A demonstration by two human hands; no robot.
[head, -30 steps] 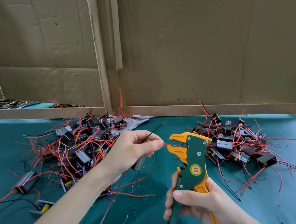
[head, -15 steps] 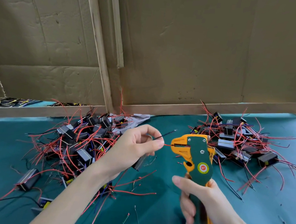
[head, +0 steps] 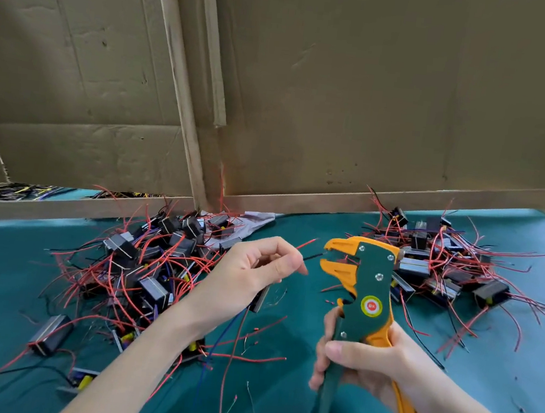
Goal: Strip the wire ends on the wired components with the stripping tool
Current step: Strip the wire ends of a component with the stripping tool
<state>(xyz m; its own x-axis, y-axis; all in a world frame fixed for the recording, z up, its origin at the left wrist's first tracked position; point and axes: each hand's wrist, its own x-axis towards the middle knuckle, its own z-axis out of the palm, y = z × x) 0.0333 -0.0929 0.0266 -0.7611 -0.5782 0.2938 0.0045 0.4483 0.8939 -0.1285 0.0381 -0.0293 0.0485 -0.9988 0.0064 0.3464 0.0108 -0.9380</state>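
i'm watching the left hand (head: 251, 271) up over the middle of the tabletop (head: 518, 350), thumb and forefinger pinched tight on a black wire (head: 313, 256). a red wire (head: 307, 243) pokes up out of the same pinch. the component (head: 260, 298) they belong to hangs just under the palm.

the right hand (head: 372, 361) has all its fingers wrapped round the handles of the stripping tool (head: 370, 284), head upright. its orange jaws stand parted, and the black wire's tip sits right at their mouth. whether it's seated in the blades i can't tell from here.

so i'd call this mid-strip on one lead, squeeze not yet made.

as for progress, there's a big left pile (head: 154, 261) of components by the far edge, and a smaller right pile (head: 443, 268) towards the far right corner, both tangled in red leads. my guess is the right one is the finished stack, but the wire ends are too small to confirm. insulation scraps (head: 256, 330) lie towards the near edge, so some stripping is done. plenty left, i reckon.

the cardboard wall (head: 376, 99) stands along the far edge.
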